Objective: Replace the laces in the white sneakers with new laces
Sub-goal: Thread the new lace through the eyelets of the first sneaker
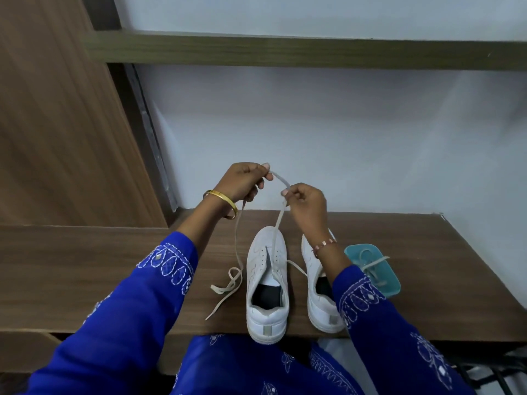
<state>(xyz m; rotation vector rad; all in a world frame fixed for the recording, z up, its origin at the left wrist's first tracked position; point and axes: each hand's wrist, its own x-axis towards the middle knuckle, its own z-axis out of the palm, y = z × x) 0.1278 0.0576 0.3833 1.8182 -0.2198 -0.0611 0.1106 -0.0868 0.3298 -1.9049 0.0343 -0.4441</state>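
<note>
Head view: two white sneakers side by side at the near edge of the wooden desk (pixel 427 252), heels toward the wearer — left sneaker (pixel 266 283) partly unlaced, right sneaker (pixel 319 283) half hidden under a blue sleeve. Raised above the toes: left hand (pixel 242 182) and right hand (pixel 306 202), each pinching the same pale lace (pixel 281 181) between thumb and fingertips. Short span held between the hands; one end down into the left sneaker's eyelets, the other trailing loose on the desk (left of that sneaker). Teal tray (pixel 392 283) with another lace just right of the pair.
</note>
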